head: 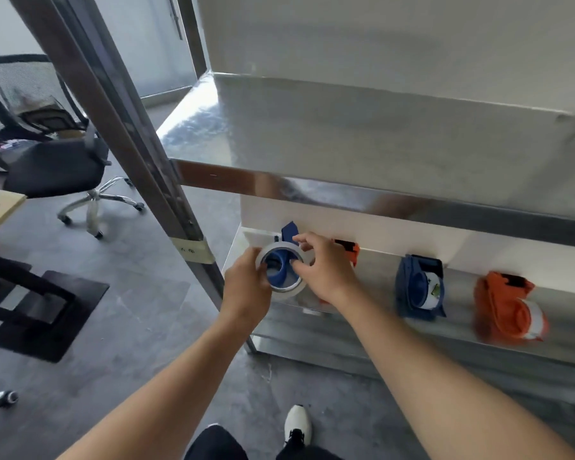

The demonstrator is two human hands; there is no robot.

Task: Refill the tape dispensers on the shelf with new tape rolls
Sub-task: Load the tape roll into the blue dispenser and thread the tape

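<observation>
**Two hands on one roll at the shelf's left end**

Both of your hands are on the white tape roll (287,291), which sits around the blue hub of the blue dispenser (281,265), at the left end of the lower shelf (458,293). Your left hand (246,280) curls round the roll's left side, and your right hand (326,270) pinches its right rim between thumb and fingers.

Likely slips from here:
- If the roll goes on tilted, it may jam on the hub
- If the dispenser is not braced, it may slide off the shelf's near edge, which it sits close to
- Your right wrist is just beside the half-hidden orange dispenser (351,250), so a wide elbow could knock it

Hard to make out:
- Whether the roll is fully seated; your fingers cover both sides
- Whether your left hand also holds the dispenser body beneath the roll
- The tape's free end and the cutter, which are not visible
- The second blue dispenser (419,287) and the far orange dispenser (505,307) both seem to carry rolls, but motion blur smears them
</observation>
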